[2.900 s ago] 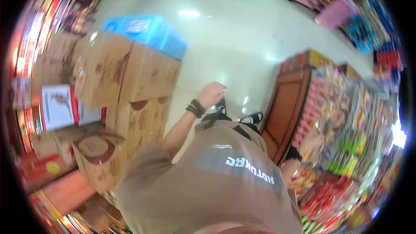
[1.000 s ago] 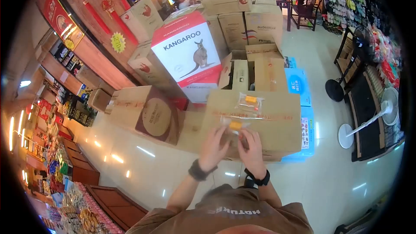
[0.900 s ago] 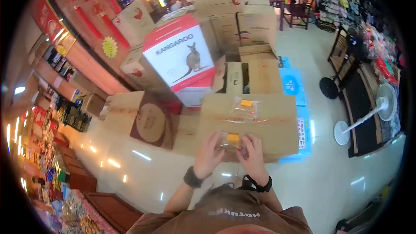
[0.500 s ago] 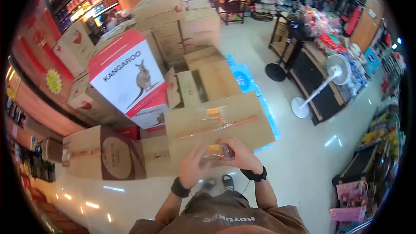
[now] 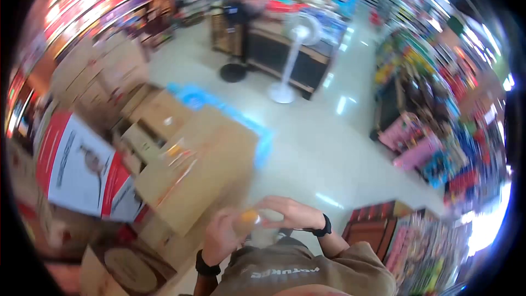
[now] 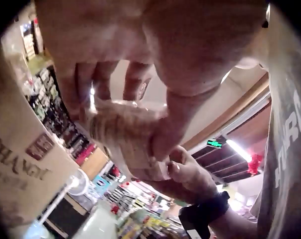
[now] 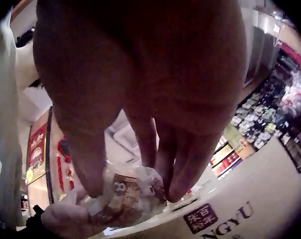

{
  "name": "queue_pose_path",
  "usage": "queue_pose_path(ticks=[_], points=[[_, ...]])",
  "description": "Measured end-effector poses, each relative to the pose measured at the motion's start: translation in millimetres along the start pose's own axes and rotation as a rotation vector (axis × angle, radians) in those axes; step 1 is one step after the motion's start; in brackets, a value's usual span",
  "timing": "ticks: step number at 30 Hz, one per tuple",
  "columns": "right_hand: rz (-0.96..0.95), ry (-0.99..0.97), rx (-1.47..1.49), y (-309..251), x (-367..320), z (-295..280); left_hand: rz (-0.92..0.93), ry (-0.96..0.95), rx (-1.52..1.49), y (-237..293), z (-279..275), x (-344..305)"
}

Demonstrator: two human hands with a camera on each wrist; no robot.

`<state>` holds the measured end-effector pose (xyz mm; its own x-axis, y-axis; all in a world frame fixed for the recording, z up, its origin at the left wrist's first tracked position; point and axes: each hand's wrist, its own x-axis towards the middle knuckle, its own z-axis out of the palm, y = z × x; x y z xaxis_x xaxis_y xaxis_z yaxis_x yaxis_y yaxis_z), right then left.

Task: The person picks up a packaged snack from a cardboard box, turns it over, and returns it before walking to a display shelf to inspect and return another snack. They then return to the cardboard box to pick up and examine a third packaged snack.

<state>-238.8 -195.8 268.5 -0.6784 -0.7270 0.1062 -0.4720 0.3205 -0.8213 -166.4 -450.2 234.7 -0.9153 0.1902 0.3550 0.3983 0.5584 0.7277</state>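
A small clear plastic packet with an orange label [image 5: 247,219] is between my two hands, close in front of my shirt and off the near edge of the top cardboard box [image 5: 211,159]. My left hand [image 5: 222,234] grips one side of it; in the left wrist view the thumb and fingers curl round the crinkled wrapper [image 6: 125,134]. From the other side my right hand [image 5: 293,212] pinches it, and the right wrist view shows printed film and brownish contents in the packet [image 7: 128,196]. A second packet with an orange label [image 5: 179,153] lies on the box top.
Stacked cartons stand left, among them a white and red kangaroo box [image 5: 82,167]. Blue wrapped packs [image 5: 263,148] edge the box stack. A white fan [image 5: 293,66] stands on the shiny floor [image 5: 307,148]. A wooden snack rack [image 5: 370,233] is at lower right.
The head view has turned right. Both hands have moved off the box toward my body with the packet. Earliest, the hands were apart, the right one at the snack rack.
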Motion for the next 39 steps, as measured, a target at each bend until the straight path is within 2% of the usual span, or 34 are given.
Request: queue_pose_path(ticks=[2, 3, 6, 7, 11, 13, 16, 22, 23, 25, 26, 27, 28, 30, 32, 39], points=[[0.095, 0.088, 0.048, -6, -48, -3, 0.132, -0.183, -0.087, 3, 16, 8], [0.180, 0.122, 0.032, -6, -71, -2, 0.219, -0.203, -0.133, 4, 30, 13], [0.252, 0.314, 0.149, -9, -141, 3, 0.346, -0.405, -0.227, 28, 64, 31], [0.300, 0.330, 0.173, -10, -164, 0, 0.355, -0.461, -0.280, 42, 78, 39], [0.389, 0.662, 0.132, -19, -237, 17, 0.419, -0.616, -0.351, 73, 148, 55], [0.405, 0.753, 0.084, -3, -280, 28, 0.446, -0.676, -0.372, 95, 185, 56], [0.376, 0.947, 0.019, -9, -339, 30, 0.444, -0.839, -0.403, 131, 238, 49], [0.612, 0.960, 0.240, -18, -454, 42, 0.391, -1.023, -0.498, 195, 329, 21], [0.642, 1.015, 0.176, -20, -467, 47, 0.361, -1.071, -0.501, 207, 339, 17], [0.627, 1.099, 0.067, -21, -490, 55, 0.466, -1.076, -0.432, 231, 363, 11], [0.583, 1.162, 0.087, -21, -501, 59, 0.548, -1.082, -0.479, 246, 374, 9], [0.564, 1.197, 0.077, -20, -514, 62, 0.506, -1.117, -0.456, 252, 385, 5], [0.600, 1.271, 0.130, -25, -523, 67, 0.582, -1.116, -0.462, 255, 399, 1], [0.627, 1.411, 0.095, -24, -539, 85, 0.607, -1.190, -0.471, 272, 414, -8], [0.729, 1.461, 0.069, -33, -549, 92, 0.615, -1.276, -0.521, 294, 433, -12], [0.831, 1.665, 0.159, -35, -574, 114, 0.745, -1.458, -0.511, 335, 492, -27]])
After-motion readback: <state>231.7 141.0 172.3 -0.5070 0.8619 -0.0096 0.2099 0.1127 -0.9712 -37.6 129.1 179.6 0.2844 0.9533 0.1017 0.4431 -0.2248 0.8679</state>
